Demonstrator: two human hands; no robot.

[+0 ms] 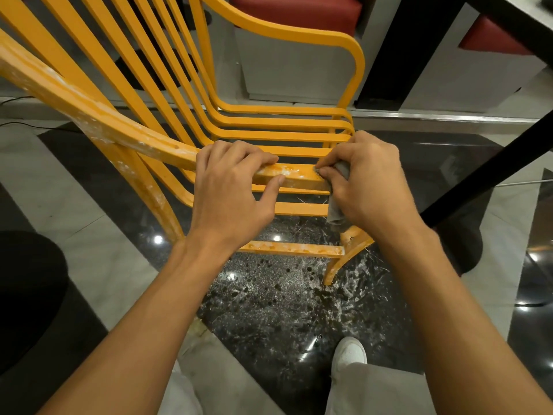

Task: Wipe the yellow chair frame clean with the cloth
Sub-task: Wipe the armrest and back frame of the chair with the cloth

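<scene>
Left hand: the left hand (230, 190) grips the near rail (296, 175) of the frame. Its fingers curl over the top and the thumb lies along the near face.
Right hand: the right hand (368, 181) holds a bunched grey cloth (335, 212), fingers closed round it. It presses the cloth on the end of the same rail, just right of the left hand. A tail of cloth hangs below the palm.
Frame: the yellow frame (284, 34) sits under and beyond both hands. Its slats fan away up and to the left, and one curved arm loops round beyond the right hand.
Rail: a short bare stretch shows between the two hands, smeared with whitish marks. The same pale smears run along the rail to the left of the left hand.
Crossbar: a lower bar (294, 249) lies below the wrists, blotched pale and orange. It meets a curved leg (336, 269) under the right wrist.
Floor: the dark speckled floor (269, 301) beneath the hands is flecked with white splashes and dark spots, with pale tiles to either side.
Shoe: a white shoe (350, 353) stands on the floor under the right forearm. Grey trousers (374, 387) are nearer still.
Cushions: red cushions (299, 10) rest on pale bases well beyond the hands, past the frame.
Bar: a black bar (484, 172) slants just right of the right wrist.
Dark shape: a black rounded shape (27, 289) sits well left of the left forearm. I cannot tell what it is.
</scene>
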